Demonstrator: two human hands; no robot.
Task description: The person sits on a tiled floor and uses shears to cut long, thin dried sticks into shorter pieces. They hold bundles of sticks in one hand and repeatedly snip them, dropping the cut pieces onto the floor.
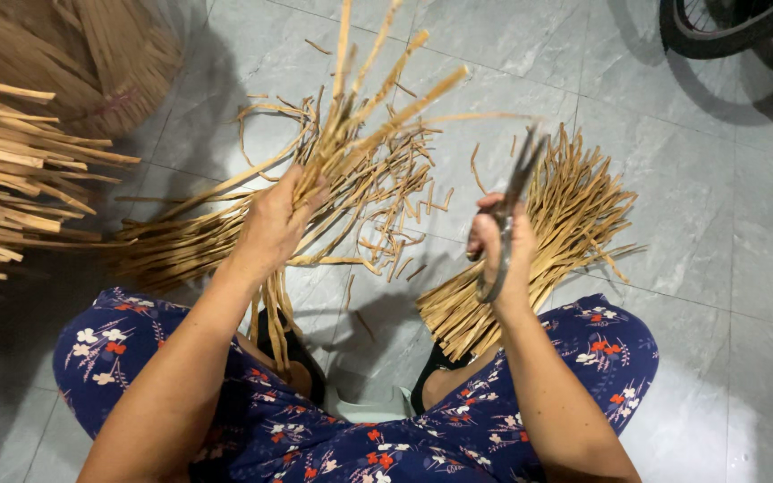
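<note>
Left hand (pixel 270 224) grip clenched on bundle of bamboo strips (pixel 351 116), held up over lap. Right hand (pixel 498 246) grip closed around scissors (pixel 507 210), blades up. Beyond: cut strip pile (pixel 556 224) on tiled floor (pixel 691 179), stacked strips (pixel 11 179) far left.

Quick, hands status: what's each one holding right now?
Left hand: closed around a bundle of tan strips.
Right hand: closed on scissors, blades pointing up.

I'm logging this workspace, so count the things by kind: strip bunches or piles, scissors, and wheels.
Strip bunches or piles: 5 (held bunch, floor pile, loose heap, left stack, corner bundle)
Scissors: 1
Wheel: 1
Total: 7
</note>
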